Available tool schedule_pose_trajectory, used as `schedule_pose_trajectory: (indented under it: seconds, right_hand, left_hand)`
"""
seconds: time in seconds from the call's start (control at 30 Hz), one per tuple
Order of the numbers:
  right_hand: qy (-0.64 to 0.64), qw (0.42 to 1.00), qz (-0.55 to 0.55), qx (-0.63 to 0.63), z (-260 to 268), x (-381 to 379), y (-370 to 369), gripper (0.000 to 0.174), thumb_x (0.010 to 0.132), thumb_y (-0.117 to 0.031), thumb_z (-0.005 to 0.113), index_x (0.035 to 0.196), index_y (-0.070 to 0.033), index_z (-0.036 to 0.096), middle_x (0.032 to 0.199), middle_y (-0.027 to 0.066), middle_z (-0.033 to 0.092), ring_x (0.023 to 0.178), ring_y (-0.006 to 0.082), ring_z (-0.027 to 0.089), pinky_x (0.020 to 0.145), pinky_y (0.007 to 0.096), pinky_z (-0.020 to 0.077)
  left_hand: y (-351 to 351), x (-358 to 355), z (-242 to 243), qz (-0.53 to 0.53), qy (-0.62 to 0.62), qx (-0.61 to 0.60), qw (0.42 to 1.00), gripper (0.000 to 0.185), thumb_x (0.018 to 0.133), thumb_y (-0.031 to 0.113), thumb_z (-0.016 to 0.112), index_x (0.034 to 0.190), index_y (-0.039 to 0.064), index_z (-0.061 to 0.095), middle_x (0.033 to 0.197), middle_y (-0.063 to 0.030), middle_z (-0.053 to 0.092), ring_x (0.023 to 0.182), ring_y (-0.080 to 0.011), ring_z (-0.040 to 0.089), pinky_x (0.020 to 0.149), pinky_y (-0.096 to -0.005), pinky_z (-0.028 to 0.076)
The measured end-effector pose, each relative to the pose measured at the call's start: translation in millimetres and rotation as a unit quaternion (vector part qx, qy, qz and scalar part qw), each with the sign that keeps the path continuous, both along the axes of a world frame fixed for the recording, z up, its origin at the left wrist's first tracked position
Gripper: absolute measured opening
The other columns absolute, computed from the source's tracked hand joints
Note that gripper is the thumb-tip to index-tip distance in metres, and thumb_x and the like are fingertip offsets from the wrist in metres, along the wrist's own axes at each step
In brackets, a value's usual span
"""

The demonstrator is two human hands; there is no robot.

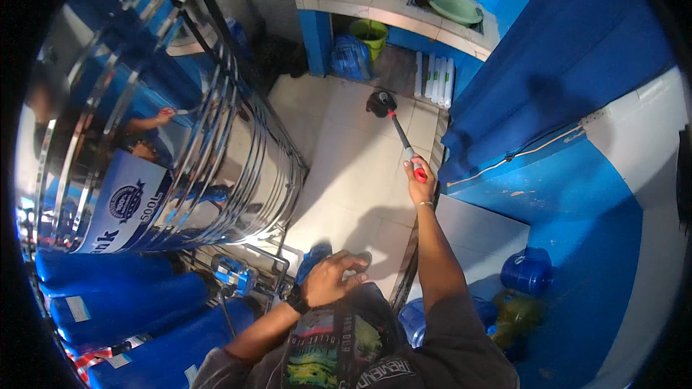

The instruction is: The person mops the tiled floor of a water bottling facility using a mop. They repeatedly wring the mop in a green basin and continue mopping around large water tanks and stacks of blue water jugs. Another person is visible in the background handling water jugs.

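Observation:
My right hand (420, 181), arm stretched forward, is closed around the grey-and-red handle (401, 132) of a long-handled floor-cleaning tool, probably a mop. Its dark, rounded head (381, 104) rests on the pale tiled floor (346, 173) near the counter; the exact kind of head is hard to tell. Close to my body, my left hand (336, 278) is bent with its fingers a little apart and holds nothing. A dark watch (294, 298) is on the left wrist.
On the left stands a shiny steel tank (259, 156), with blue cylinders (135, 308) and a pump (233, 274) below. A tiled counter (373, 2) holds a green basin (457, 8). Under it are a green bucket (373, 35) and white tubes (435, 78). A blue curtain (540, 86) and water jugs (527, 270) are right.

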State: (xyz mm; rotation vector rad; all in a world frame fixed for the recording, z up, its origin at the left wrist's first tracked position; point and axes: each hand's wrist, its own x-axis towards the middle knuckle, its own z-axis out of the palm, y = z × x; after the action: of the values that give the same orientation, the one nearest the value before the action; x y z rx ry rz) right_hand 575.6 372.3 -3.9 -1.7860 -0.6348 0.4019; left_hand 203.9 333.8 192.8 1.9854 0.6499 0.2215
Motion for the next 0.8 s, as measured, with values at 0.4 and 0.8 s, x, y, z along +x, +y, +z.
schedule_pose_trajectory:
  seconds: [0.4,0.8]
  right_hand:
    - [-0.067,0.996,0.025,-0.054,212.5,-36.7,-212.1,0.012,0.096,-0.014,0.081,0.099,-0.004,0.076,0.117,0.0178,0.081,0.114,0.0325,0.077,0.107,0.0469,0.0572]
    - [-0.041,0.937,-0.327,0.113,175.3,-164.2,-156.7,0.023,0.104,-0.019,0.074,0.090,-0.002,0.067,0.099,0.0155,0.078,0.104,0.0351,0.076,0.098,0.0526,0.0593]
  left_hand:
    - [97.1,245.8,-149.3,-0.223,-0.115,0.112,0.962,0.065,0.093,0.036,0.085,0.146,0.004,0.063,0.135,-0.0260,0.064,0.124,-0.0471,0.065,0.103,-0.0543,0.054]
    - [70.4,373.2,-203.7,-0.810,-0.023,0.038,0.584,0.016,0.087,0.023,0.074,0.101,0.014,0.076,0.091,-0.0141,0.078,0.094,-0.0416,0.076,0.081,-0.0565,0.058]
